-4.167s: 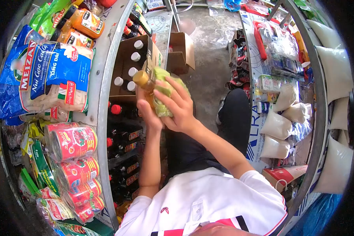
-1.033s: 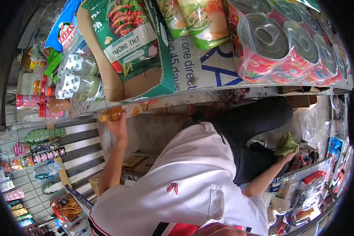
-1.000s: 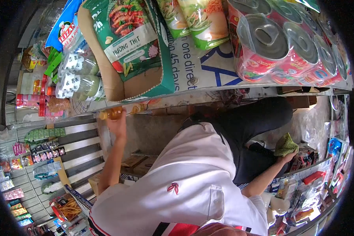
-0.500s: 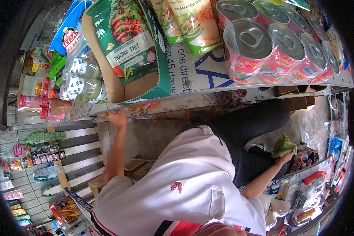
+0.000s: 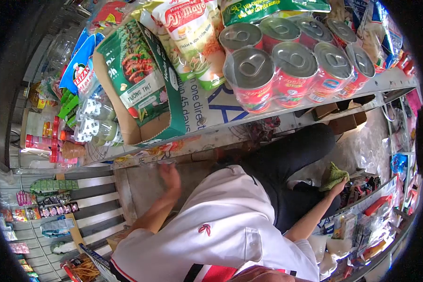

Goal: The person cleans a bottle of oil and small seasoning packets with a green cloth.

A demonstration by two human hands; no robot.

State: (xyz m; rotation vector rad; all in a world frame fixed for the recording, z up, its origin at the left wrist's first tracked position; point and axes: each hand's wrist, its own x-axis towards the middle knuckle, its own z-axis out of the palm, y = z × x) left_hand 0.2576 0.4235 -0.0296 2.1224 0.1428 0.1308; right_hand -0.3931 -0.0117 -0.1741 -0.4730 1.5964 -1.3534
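My left hand is below the front edge of the shelf, near the left part of the floor space. Its fingers are smeared by motion, so whether it holds anything is unclear. Over on the right, my right hand grips a green cloth beside my bent leg. On the shelf above the left hand stands an open green carton with a food packet in it. Mayonnaise pouches and plastic-wrapped red cans are to its right.
Small packets hang on a wire rack at the left. Jars with red lids are at the shelf's left end. Bagged goods and other items fill the lower right. Brown cardboard lies beneath the shelf on the right.
My left hand has left the shelf's front edge and moved right and toward my body. The right hand still grips the cloth. The view has shifted, with the cans now further left.
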